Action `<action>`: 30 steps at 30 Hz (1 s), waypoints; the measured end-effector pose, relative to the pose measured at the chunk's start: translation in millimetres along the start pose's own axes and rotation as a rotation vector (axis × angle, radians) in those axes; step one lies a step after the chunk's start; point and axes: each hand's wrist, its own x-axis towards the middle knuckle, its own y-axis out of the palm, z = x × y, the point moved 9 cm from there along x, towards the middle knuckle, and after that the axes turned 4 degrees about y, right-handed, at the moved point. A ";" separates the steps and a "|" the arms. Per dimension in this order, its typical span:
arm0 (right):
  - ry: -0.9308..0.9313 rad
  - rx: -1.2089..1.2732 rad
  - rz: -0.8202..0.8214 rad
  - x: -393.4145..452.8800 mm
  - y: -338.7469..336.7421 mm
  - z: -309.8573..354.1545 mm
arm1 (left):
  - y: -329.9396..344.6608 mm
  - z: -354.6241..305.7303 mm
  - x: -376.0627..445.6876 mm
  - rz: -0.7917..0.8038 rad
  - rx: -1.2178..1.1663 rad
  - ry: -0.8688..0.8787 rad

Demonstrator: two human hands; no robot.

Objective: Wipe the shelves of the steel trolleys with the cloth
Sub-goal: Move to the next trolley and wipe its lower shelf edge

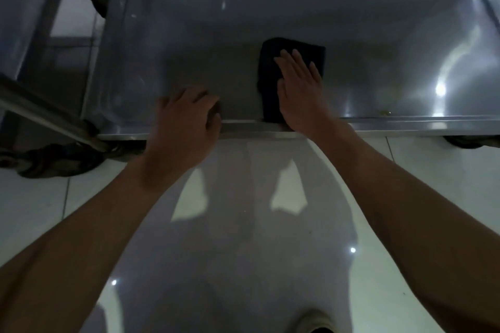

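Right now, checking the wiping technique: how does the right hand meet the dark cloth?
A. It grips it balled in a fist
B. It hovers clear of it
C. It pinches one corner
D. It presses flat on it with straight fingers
D: the right hand lies palm-down, fingers straight, on the cloth spread on the trolley shelf.

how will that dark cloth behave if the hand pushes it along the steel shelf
The dark cloth looks soft and folded, so it should slide under the flat right hand. The shelf looks smooth, so probably little drag. Unpressed edges may bunch.
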 end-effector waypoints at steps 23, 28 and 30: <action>-0.467 0.079 0.221 74.6 87.7 255.5 | -27.9 109.2 -47.9 -0.028 -0.027 -0.295; -0.477 0.085 0.199 77.6 88.3 250.7 | -27.9 106.8 -46.7 -0.020 -0.012 -0.290; -0.456 0.091 0.195 77.6 85.1 246.1 | -26.8 104.3 -44.0 -0.013 0.013 -0.281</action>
